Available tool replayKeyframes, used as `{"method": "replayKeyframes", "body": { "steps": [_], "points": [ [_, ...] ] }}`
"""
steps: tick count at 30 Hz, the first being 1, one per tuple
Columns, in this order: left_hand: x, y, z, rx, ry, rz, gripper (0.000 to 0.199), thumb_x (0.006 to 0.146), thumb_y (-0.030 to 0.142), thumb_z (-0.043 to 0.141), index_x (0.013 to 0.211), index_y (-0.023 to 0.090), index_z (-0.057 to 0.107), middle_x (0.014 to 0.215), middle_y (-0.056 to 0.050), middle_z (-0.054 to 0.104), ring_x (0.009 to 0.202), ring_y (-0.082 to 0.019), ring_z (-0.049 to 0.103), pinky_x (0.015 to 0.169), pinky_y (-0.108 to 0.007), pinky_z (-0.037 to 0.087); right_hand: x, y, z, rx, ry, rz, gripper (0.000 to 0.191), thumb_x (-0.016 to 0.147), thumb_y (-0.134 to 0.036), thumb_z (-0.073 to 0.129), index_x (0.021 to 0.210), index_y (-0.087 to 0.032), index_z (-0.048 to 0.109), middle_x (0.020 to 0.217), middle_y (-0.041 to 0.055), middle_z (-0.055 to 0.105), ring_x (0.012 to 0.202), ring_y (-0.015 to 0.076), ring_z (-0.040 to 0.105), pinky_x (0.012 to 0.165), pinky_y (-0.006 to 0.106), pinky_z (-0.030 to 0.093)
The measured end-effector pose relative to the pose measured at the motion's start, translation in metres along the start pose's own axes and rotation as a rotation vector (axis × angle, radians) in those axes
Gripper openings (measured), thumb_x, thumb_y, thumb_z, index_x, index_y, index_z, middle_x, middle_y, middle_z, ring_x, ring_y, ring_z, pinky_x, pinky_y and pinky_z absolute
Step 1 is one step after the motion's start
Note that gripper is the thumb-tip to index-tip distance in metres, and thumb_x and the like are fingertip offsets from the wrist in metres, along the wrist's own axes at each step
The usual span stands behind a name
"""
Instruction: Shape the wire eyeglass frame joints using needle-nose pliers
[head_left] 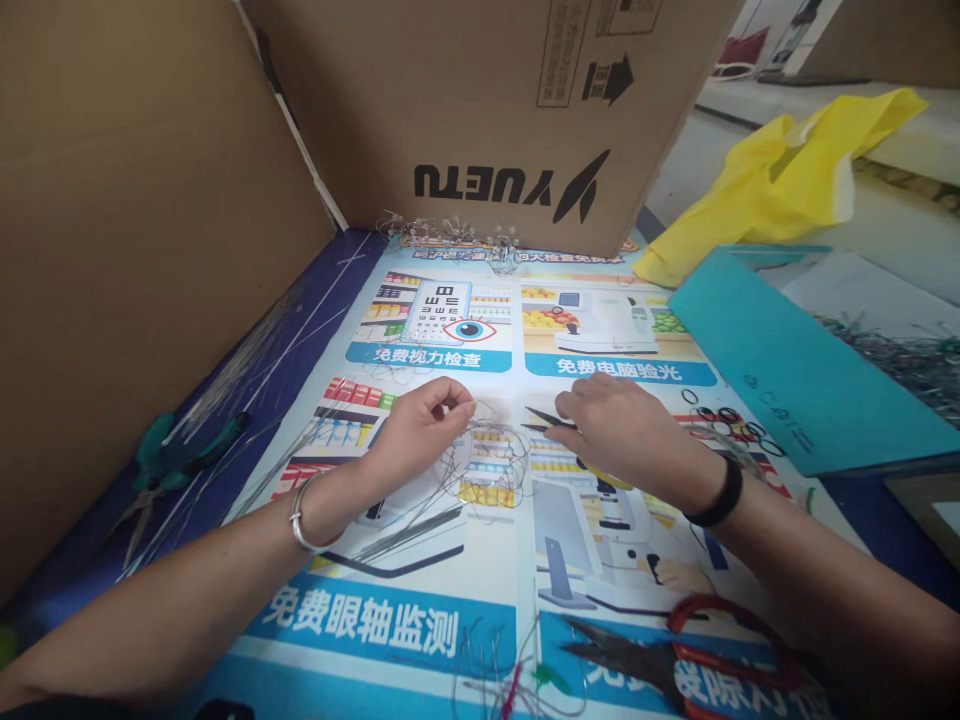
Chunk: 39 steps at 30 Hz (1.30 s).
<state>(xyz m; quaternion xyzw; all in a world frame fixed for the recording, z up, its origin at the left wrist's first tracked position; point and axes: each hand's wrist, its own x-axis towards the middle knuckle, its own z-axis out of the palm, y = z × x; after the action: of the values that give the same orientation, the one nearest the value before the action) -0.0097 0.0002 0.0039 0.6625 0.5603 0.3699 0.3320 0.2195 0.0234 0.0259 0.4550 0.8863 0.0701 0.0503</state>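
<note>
My left hand point(431, 425), with a silver bangle at the wrist, is pinched over a tangle of thin wire loops point(491, 465); a fine wire appears to run from its fingertips. My right hand point(619, 430), with a black band at the wrist, is closed on small dark pliers or snips point(546, 420), whose open jaws point left toward the wires. The two hands are a short way apart above the printed poster point(517, 560). Straight wires point(409, 535) lie beneath my left forearm.
Red-handled scissors point(645, 660) lie front right. Teal-handled pliers point(161, 460) and a wire bundle point(244, 370) are left. Black rings point(731, 420) sit beside a turquoise box point(795, 370) of wire pieces. Cardboard point(480, 110) stands behind, with a yellow bag point(780, 190) at right.
</note>
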Motion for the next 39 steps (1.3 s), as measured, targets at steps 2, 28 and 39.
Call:
{"method": "replayKeyframes", "body": {
  "steps": [2,28,39],
  "points": [
    [-0.001,0.0,0.002,0.005,0.011,0.011,0.009,0.078,0.023,0.054,0.071,0.018,0.057,0.066,0.002,0.056,0.06,-0.009,0.049,0.057,-0.022,0.041,0.001,-0.006,-0.002,0.064,0.067,0.0,0.033,0.09,-0.04,0.042,0.082,-0.016,0.064,0.083,0.0095,0.063,0.088,0.0238,0.054,0.074,0.033,0.036],
    [-0.009,0.003,0.007,-0.002,0.011,0.077,0.007,0.078,0.016,0.052,0.071,0.016,0.055,0.067,0.002,0.054,0.059,-0.009,0.047,0.054,-0.02,0.038,0.003,-0.049,0.017,0.923,0.026,0.239,0.023,0.075,-0.03,0.058,0.094,-0.021,0.049,0.075,-0.0026,0.053,0.06,0.011,0.047,0.056,0.024,0.033],
    [-0.009,-0.001,0.005,0.013,-0.043,0.198,0.009,0.084,0.021,0.047,0.079,0.017,0.054,0.083,-0.004,0.061,0.08,-0.015,0.056,0.074,-0.029,0.044,0.005,-0.049,0.029,1.166,0.139,0.148,0.021,0.074,-0.013,0.053,0.091,-0.023,0.048,0.067,-0.0066,0.046,0.058,0.008,0.044,0.055,0.022,0.037]
  ]
}}
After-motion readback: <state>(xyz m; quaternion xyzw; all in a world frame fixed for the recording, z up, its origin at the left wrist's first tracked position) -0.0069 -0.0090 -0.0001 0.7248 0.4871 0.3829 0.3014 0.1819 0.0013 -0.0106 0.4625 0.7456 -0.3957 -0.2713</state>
